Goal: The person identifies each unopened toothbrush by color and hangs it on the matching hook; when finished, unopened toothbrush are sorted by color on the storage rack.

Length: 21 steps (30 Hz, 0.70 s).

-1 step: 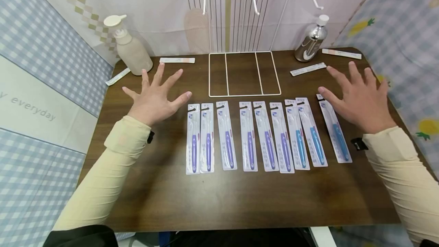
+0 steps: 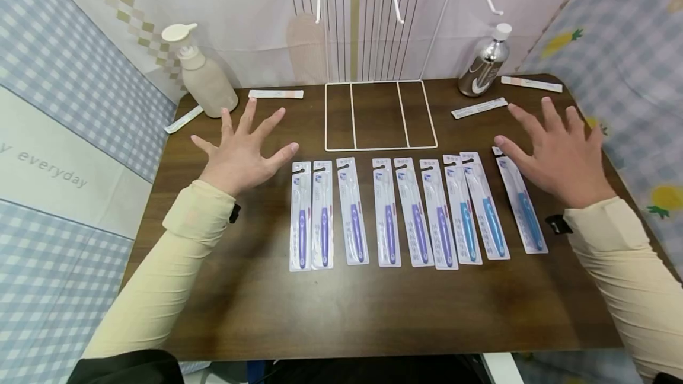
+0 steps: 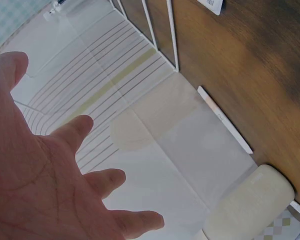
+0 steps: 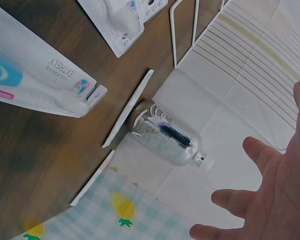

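Observation:
My left hand [image 2: 237, 150] is spread with straight fingers above the left side of the table, holding nothing. My right hand [image 2: 562, 153] is likewise spread over the right side, overlapping the top of a packaged blue toothbrush [image 2: 525, 209] in the head view. Between the hands lies a row of toothbrushes in clear-fronted packs. Several have purple handles, such as the leftmost purple toothbrush [image 2: 301, 224]; at the right are three blue ones, including a blue toothbrush [image 2: 491, 218]. In the left wrist view the left palm [image 3: 40, 175] faces the camera, its fingers apart.
A white wire rack [image 2: 381, 149] stands at the back middle, its prongs sticking out above. A pump bottle [image 2: 208, 85] is back left, a silvery bottle [image 2: 482, 67] back right. Thin white packets lie near them, including one white packet [image 2: 274, 94]. Checked cloth [image 2: 69, 64] borders the table [image 2: 320, 325].

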{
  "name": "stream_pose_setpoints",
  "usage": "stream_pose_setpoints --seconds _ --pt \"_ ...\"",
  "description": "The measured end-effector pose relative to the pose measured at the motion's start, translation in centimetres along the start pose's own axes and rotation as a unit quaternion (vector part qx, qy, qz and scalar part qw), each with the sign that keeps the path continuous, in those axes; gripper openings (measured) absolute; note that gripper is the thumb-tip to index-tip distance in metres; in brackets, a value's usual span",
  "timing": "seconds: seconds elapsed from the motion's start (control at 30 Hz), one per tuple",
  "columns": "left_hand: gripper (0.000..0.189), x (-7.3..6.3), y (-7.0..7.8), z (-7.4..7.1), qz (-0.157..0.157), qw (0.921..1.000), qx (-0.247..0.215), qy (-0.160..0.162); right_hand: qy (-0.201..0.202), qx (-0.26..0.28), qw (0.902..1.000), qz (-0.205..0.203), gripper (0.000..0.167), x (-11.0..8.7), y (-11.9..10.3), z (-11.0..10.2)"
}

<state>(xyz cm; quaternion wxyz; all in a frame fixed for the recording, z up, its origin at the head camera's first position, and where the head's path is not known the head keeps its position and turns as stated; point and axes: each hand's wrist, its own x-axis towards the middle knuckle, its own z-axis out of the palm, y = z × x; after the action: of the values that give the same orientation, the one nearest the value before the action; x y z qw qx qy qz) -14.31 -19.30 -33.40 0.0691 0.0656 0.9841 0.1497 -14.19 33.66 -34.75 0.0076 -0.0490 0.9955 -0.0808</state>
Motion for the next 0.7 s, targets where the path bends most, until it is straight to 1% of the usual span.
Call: stream_pose_setpoints --seconds 0.33,0.7 --pt "0.085 -0.3 0.1 -0.3 0.002 1.0000 0.003 0.009 0.007 0.014 0.9999 0.004 0.079 -0.3 -0.1 -0.8" --pt "0.084 -0.3 0.2 -0.6 0.005 0.9998 0.009 0.017 0.008 0.012 0.9999 0.002 0.078 -0.3 -0.1 -1.3"
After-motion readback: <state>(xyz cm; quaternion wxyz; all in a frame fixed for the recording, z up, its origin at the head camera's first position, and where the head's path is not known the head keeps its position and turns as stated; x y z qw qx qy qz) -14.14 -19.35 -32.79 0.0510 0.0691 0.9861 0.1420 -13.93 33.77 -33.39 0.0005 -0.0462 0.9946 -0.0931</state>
